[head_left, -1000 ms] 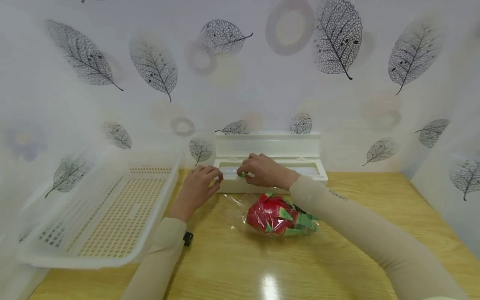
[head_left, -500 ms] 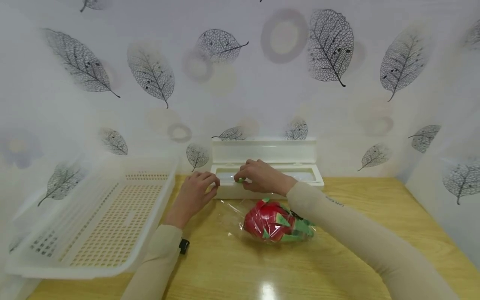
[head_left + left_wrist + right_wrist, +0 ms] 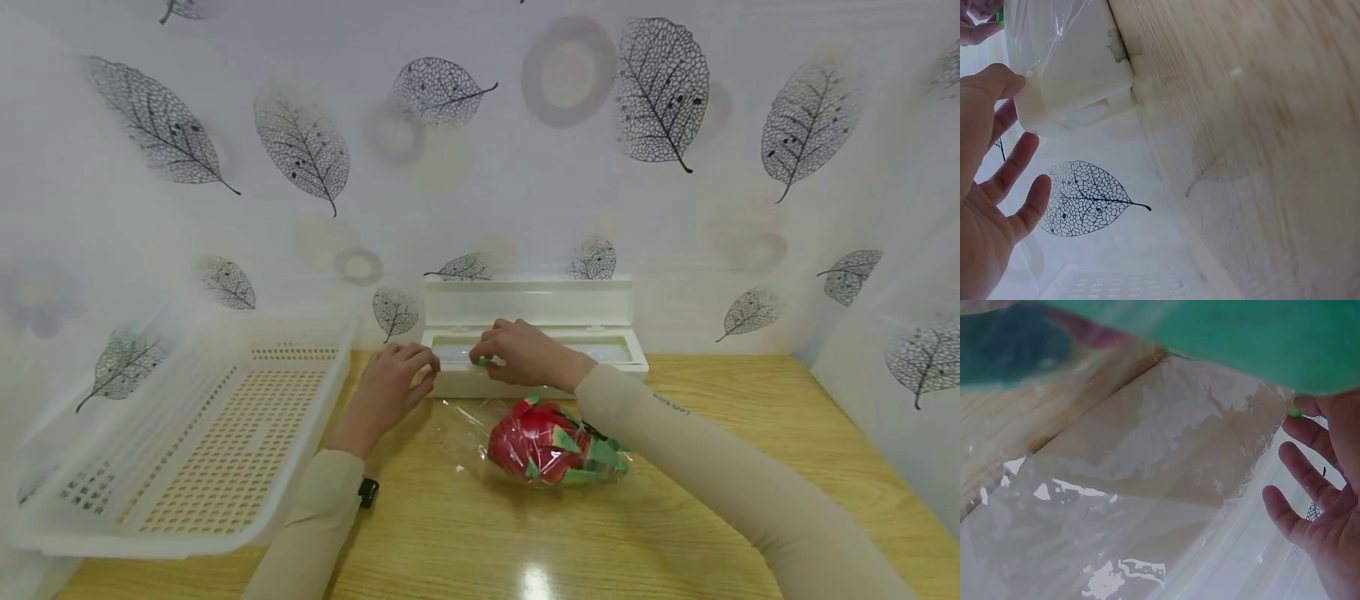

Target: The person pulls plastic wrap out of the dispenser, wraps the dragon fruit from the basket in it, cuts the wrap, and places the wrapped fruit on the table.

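A white cling film dispenser stands at the back of the table with its lid raised. My left hand holds its left front corner, the thumb on the front face and a finger behind. At the dispenser's front rim, my right hand pinches a small green slider between thumb and forefinger; its other fingers are loosely spread. Clear film hangs over the dispenser's front. In front lies a red and green dragon fruit, covered by wrinkled clear film; my right forearm passes beside its leafy end.
To the left is a white perforated basket, close to my left forearm. The wood-grain table reaches back to a leaf-patterned cloth, which also rises at both sides.
The head view has tilted a little, so the whole scene sits slightly lower and further left. Both hands keep their places on the dispenser and slider.
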A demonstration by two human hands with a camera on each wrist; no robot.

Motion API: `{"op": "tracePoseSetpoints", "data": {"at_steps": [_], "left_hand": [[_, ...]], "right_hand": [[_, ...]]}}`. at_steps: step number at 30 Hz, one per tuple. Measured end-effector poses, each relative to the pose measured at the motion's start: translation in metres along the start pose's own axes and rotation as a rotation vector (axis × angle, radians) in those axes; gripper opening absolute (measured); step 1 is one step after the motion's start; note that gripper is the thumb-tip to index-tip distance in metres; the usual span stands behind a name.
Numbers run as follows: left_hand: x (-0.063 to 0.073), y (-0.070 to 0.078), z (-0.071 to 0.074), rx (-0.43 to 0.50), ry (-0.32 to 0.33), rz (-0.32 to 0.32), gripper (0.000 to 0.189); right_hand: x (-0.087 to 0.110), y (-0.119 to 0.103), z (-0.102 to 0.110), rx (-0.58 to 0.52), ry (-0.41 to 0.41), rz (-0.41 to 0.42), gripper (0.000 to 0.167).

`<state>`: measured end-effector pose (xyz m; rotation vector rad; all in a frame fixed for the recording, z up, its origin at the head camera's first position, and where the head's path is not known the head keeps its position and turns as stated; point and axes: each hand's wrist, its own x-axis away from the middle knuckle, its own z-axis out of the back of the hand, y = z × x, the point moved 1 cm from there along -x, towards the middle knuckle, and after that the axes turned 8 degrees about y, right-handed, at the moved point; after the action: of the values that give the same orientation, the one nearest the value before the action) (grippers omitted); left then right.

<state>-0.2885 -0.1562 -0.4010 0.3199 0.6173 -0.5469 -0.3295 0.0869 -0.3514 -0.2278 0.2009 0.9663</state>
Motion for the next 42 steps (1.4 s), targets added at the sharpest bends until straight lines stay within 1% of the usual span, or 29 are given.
{"op": "tracePoseSetpoints", "data": {"at_steps": [9, 13, 17, 19, 21, 22, 25, 27, 30, 33, 35, 36, 40, 42], "left_hand": [[0.000, 0.001, -0.001, -0.005, 0.001, -0.004, 0.008], [0.000, 0.001, 0.000, -0.006, -0.002, -0.002, 0.008], [0.000, 0.001, 0.001, 0.049, -0.002, 0.022, 0.011], [0.000, 0.000, 0.002, 0.095, 0.023, 0.033, 0.013], [-0.001, 0.000, 0.002, 0.143, 0.069, 0.034, 0.014], [-0.002, 0.000, 0.003, 0.163, 0.099, 0.026, 0.014], [-0.005, 0.002, 0.004, 0.202, 0.195, -0.023, 0.011], [-0.008, 0.005, 0.005, 0.216, 0.249, -0.052, 0.009], [-0.012, 0.008, 0.008, 0.219, 0.306, -0.074, 0.010], [-0.014, 0.012, 0.010, 0.214, 0.332, -0.090, 0.012], [-0.014, 0.016, 0.010, 0.210, 0.314, -0.121, 0.011], [-0.014, 0.017, 0.010, 0.205, 0.291, -0.143, 0.011], [-0.015, 0.023, 0.006, 0.175, 0.150, -0.234, 0.015], [-0.015, 0.024, 0.003, 0.138, 0.091, -0.262, 0.018]], "right_hand": [[0.010, 0.008, 0.000, 0.008, 0.033, -0.003, 0.021], [0.013, 0.010, 0.000, 0.003, 0.031, -0.009, 0.022], [0.013, 0.011, 0.000, 0.006, 0.033, -0.010, 0.023], [0.013, 0.012, -0.001, 0.007, 0.033, -0.010, 0.023], [0.013, 0.012, -0.001, 0.007, 0.038, -0.004, 0.022], [0.013, 0.012, -0.002, 0.005, 0.040, -0.001, 0.022], [0.012, 0.012, -0.002, 0.006, 0.051, 0.012, 0.022], [0.013, 0.012, -0.002, 0.008, 0.054, 0.014, 0.022], [0.012, 0.011, -0.002, 0.007, 0.049, 0.006, 0.021], [0.012, 0.010, -0.002, -0.001, 0.042, -0.006, 0.022], [0.012, 0.010, -0.001, -0.006, 0.038, -0.010, 0.022], [0.012, 0.009, -0.001, -0.011, 0.036, -0.013, 0.022], [0.013, 0.010, 0.000, -0.017, 0.046, -0.010, 0.022], [0.013, 0.010, 0.000, -0.022, 0.053, -0.008, 0.022]]}}
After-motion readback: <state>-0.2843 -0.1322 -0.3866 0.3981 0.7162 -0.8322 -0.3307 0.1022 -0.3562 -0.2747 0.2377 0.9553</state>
